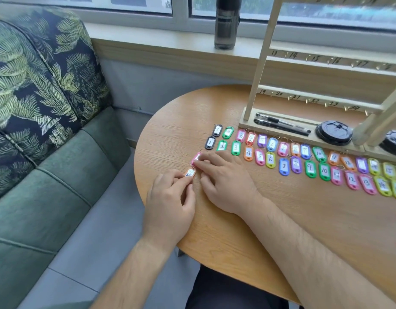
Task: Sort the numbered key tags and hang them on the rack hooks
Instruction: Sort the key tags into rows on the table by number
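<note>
Left grip [170, 197] is pinching an orange key tag [189, 172] left of frame centre. Right grip [226, 177], laid flat, is pressing a pink key tag [196, 157] just above. Should be confirming both numbers before slotting them into the sorted rows [283, 166] on the desk [214, 219].

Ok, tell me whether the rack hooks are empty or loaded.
Empty where visible: hooks on the rack hang bare; tags lie on the table. Top row cropped.
</note>
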